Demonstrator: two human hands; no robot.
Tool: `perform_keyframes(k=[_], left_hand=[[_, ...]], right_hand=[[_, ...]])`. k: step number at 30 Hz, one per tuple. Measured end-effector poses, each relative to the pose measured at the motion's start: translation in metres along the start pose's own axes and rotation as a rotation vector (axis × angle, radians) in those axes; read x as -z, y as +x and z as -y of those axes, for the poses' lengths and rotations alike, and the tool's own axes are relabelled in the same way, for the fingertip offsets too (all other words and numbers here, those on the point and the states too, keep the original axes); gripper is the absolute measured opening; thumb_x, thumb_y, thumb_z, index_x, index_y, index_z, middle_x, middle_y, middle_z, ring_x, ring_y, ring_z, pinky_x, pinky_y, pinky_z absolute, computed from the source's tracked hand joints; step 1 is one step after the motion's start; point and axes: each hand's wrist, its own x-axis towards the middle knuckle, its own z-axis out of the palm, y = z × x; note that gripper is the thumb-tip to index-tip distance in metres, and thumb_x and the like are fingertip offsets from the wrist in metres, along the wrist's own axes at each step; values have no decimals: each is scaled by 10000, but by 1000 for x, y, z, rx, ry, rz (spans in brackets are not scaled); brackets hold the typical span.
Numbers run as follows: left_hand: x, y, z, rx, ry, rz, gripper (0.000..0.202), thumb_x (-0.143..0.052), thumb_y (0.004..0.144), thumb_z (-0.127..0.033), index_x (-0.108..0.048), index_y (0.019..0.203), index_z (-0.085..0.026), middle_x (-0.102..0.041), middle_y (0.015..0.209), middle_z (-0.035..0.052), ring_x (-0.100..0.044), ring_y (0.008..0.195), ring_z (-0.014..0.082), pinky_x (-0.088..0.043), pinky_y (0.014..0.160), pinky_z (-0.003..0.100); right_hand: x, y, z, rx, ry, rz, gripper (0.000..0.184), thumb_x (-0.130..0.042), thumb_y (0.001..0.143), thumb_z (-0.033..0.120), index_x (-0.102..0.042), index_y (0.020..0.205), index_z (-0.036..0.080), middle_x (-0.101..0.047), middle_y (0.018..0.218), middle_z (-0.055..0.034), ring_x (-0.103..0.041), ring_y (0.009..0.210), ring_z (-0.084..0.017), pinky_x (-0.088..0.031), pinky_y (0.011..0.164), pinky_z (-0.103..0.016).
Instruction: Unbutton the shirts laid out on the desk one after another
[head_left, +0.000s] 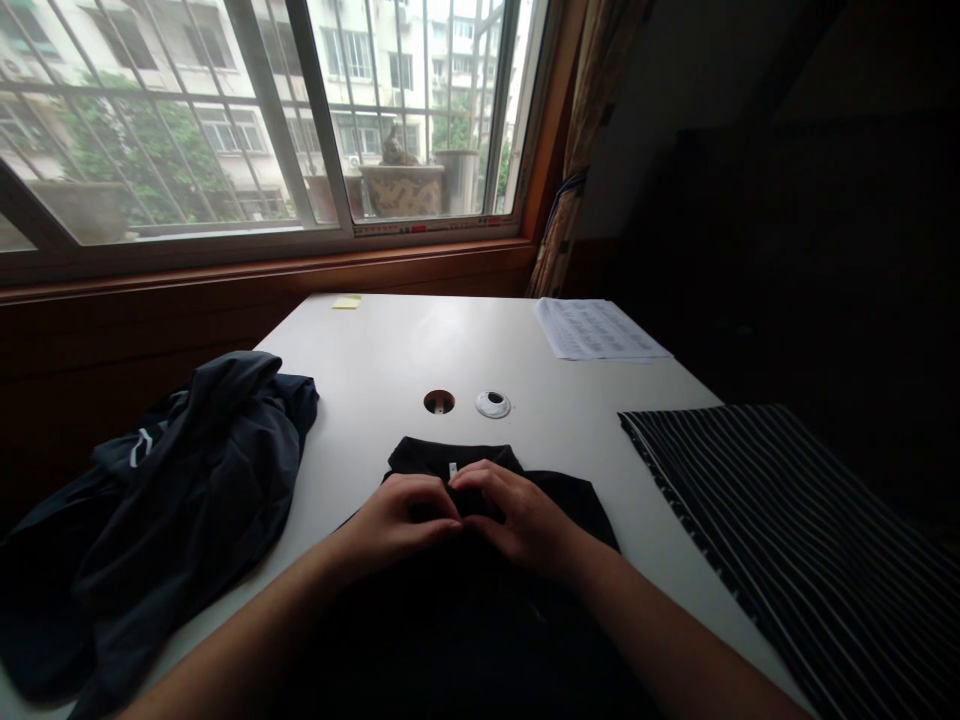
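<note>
Daylight is coming through a metal-barred sliding window (pixel 330 120) behind a smooth white table (pixel 375 365). At the table's six o'clock a black collared cloth garment (pixel 581 498) is lying, collar towards twelve. Just below the collar, the left hand (pixel 405 508) and right hand (pixel 517 508) are meeting fingertip to fingertip, half curled; whether they are pinching cloth, one cannot tell. Crumpled dark navy clothing (pixel 225 470) is resting at eight o'clock, black white-striped fabric (pixel 780 520) at four.
</note>
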Motion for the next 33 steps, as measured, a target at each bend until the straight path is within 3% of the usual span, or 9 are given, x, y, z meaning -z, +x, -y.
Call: perform_keyframes(k=[4, 9, 13, 15, 17, 21, 25, 33], left_hand=[[4, -5, 4, 59, -150, -78, 295, -609, 923, -386, -624, 760, -139, -571, 656, 3, -531, 596, 130, -394, 570, 241], [6, -8, 11, 67, -200, -275, 321, -560, 940, -376, -551, 711, -151, -469, 607, -23, -440, 550, 114, -328, 528, 236], [5, -7, 8, 9, -39, -432, 263, -543, 947, -320, -548, 737, -162, -486, 664, -13, -458, 616, 131, -359, 571, 246], [4, -6, 4, -54, 80, -455, 231, -531, 953, -289, -567, 764, -163, -531, 739, 12, -508, 687, 150, -401, 630, 265], [3, -4, 1, -112, 184, -405, 178, -518, 955, -261, -605, 833, -165, -573, 838, 43, -554, 786, 178, -445, 714, 297], [3, 0, -1, -153, 342, -164, 167, -560, 933, -251, -657, 1055, -191, -630, 1047, 90, -570, 994, 232, -470, 890, 378], [6, 1, 4, -143, 353, 39, 193, -591, 940, -303, -681, 1081, -205, -686, 1008, 74, -593, 957, 223, -478, 877, 361], [6, 0, 4, -35, 235, 51, 223, -578, 957, -356, -713, 943, -178, -697, 862, 39, -629, 792, 169, -461, 741, 263]], right_hand=[[0, 1, 2, 76, -68, 51, 432, -612, 868, 86, -555, 1259, 260, -563, 1326, -71, -588, 1168, -204, -520, 966, -362], [0, -1, 5, 142, -261, 71, 245, -557, 906, 112, -627, 1107, 233, -563, 1288, -82, -636, 918, -166, -546, 738, -284], [-2, -2, 4, 136, -375, 68, 218, -522, 902, 99, -608, 1061, 221, -555, 1152, -72, -563, 806, -149, -495, 672, -269], [-2, -1, 3, 134, -399, 59, 230, -492, 890, 66, -592, 1043, 205, -542, 1088, -70, -533, 794, -155, -484, 670, -274], [-2, -1, 2, 152, -417, 36, 238, -458, 892, 50, -579, 1036, 195, -534, 1037, -69, -515, 801, -166, -485, 693, -291], [-1, -2, 1, 206, -470, -25, 217, -412, 933, 79, -575, 1016, 196, -533, 950, -61, -489, 776, -186, -476, 704, -326], [-1, -3, 2, 246, -506, -35, 200, -399, 962, 111, -578, 1002, 189, -539, 937, -69, -479, 774, -196, -474, 715, -343], [0, -3, 5, 239, -482, 2, 179, -424, 945, 97, -574, 994, 182, -527, 935, -70, -473, 788, -197, -465, 697, -337]])
